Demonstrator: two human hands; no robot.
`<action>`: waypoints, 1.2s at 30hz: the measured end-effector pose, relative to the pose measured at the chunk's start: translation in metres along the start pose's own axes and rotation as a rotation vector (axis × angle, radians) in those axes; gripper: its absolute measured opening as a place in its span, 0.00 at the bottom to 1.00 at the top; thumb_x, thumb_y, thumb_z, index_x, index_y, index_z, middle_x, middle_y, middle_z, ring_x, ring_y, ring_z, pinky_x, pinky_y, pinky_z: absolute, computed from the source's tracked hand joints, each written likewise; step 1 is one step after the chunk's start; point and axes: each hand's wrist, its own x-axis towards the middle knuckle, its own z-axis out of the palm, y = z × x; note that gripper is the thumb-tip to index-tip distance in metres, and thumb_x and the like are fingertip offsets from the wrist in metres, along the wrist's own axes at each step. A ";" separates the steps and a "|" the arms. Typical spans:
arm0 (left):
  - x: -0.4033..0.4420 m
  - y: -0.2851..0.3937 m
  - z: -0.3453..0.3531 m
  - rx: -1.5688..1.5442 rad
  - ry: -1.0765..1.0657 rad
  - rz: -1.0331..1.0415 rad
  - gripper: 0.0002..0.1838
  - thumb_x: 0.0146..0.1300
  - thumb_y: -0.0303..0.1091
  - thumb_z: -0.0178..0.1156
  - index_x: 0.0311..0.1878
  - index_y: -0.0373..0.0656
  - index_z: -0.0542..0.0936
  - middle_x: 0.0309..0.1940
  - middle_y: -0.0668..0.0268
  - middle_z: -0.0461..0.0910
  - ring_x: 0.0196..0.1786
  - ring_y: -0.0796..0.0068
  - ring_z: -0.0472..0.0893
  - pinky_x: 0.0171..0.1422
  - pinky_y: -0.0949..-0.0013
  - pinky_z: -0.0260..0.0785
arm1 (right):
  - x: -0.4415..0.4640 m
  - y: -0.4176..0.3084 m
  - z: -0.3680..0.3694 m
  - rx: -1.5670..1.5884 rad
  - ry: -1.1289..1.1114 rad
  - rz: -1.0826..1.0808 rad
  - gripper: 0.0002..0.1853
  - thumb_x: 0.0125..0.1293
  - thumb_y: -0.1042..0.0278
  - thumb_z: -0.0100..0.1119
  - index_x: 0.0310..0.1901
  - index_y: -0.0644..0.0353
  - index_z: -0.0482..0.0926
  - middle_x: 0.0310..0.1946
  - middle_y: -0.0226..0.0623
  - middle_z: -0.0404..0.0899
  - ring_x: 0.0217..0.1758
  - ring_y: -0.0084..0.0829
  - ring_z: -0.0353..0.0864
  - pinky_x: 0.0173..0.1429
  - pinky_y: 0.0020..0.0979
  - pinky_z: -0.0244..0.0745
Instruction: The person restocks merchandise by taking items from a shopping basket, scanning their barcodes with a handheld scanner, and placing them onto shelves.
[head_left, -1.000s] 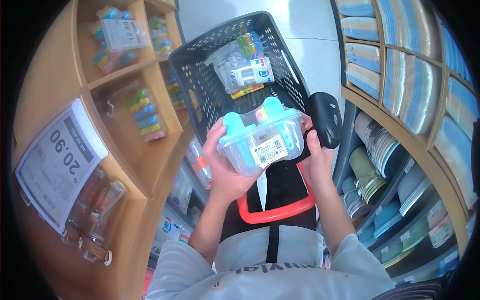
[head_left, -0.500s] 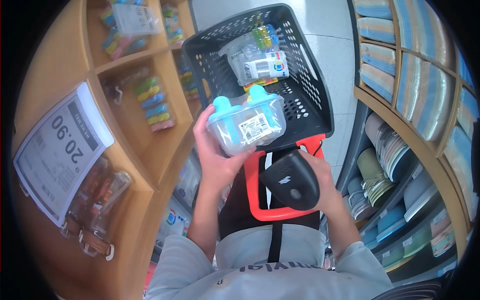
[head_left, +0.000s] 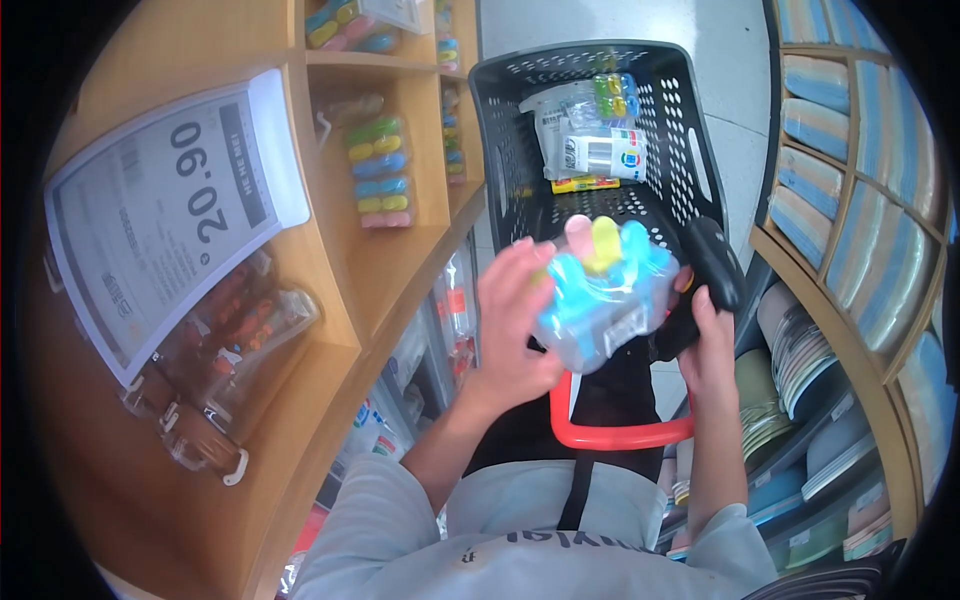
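Left grip [head_left: 508, 325]: while the plastic box [head_left: 605, 305] lies just right of the palm, it pinches the left end.
Right grip [head_left: 709, 345]: holds the black device [head_left: 714, 265].

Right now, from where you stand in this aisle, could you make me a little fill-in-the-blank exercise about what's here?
1. The left hand holds a clear container whose tabs are pink, blue and ____.
2. The right hand holds a handheld device that is ____ in colour.
3. The looped handle near the basket is coloured ____.
4. The large price on the sign at the left reads ____.

Missing words: yellow; black; red; 20.90.
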 end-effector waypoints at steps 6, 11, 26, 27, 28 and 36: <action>-0.025 -0.011 0.005 0.248 0.092 0.351 0.38 0.48 0.32 0.78 0.63 0.68 0.73 0.64 0.64 0.73 0.69 0.48 0.68 0.68 0.46 0.65 | 0.032 -0.003 0.025 0.122 -0.089 0.222 0.25 0.76 0.53 0.60 0.65 0.61 0.71 0.55 0.32 0.78 0.59 0.24 0.78 0.63 0.30 0.75; -0.039 -0.017 -0.003 0.185 0.080 0.228 0.35 0.50 0.38 0.76 0.63 0.67 0.75 0.68 0.61 0.68 0.72 0.45 0.64 0.71 0.44 0.64 | 0.047 -0.011 0.048 -0.089 -0.052 0.301 0.25 0.68 0.61 0.70 0.63 0.59 0.74 0.52 0.32 0.80 0.55 0.23 0.80 0.56 0.29 0.78; -0.071 -0.018 0.007 -1.331 -0.096 -0.988 0.42 0.62 0.31 0.67 0.76 0.42 0.56 0.65 0.62 0.69 0.69 0.68 0.72 0.71 0.62 0.68 | 0.057 0.000 0.062 -0.353 -0.367 0.048 0.27 0.59 0.68 0.70 0.60 0.65 0.78 0.55 0.46 0.83 0.59 0.36 0.82 0.65 0.39 0.76; -0.068 -0.022 0.008 -1.339 0.002 -1.023 0.39 0.62 0.31 0.66 0.74 0.41 0.58 0.63 0.62 0.71 0.66 0.69 0.75 0.67 0.63 0.71 | 0.060 0.004 0.067 -0.458 -0.234 0.026 0.22 0.61 0.71 0.70 0.57 0.65 0.80 0.51 0.41 0.85 0.54 0.30 0.83 0.61 0.34 0.76; -0.063 -0.025 0.008 -1.339 0.102 -1.058 0.36 0.63 0.31 0.65 0.72 0.40 0.61 0.61 0.63 0.73 0.63 0.69 0.77 0.64 0.63 0.74 | 0.061 0.007 0.071 -0.558 -0.103 0.005 0.18 0.63 0.74 0.70 0.55 0.66 0.82 0.47 0.35 0.87 0.50 0.24 0.83 0.57 0.29 0.76; -0.022 -0.180 -0.030 -1.220 1.053 -0.876 0.22 0.72 0.38 0.59 0.66 0.46 0.70 0.63 0.62 0.75 0.69 0.62 0.73 0.76 0.46 0.64 | 0.059 -0.001 0.054 -0.605 0.038 0.012 0.10 0.68 0.68 0.67 0.47 0.63 0.85 0.38 0.33 0.87 0.40 0.19 0.81 0.44 0.24 0.74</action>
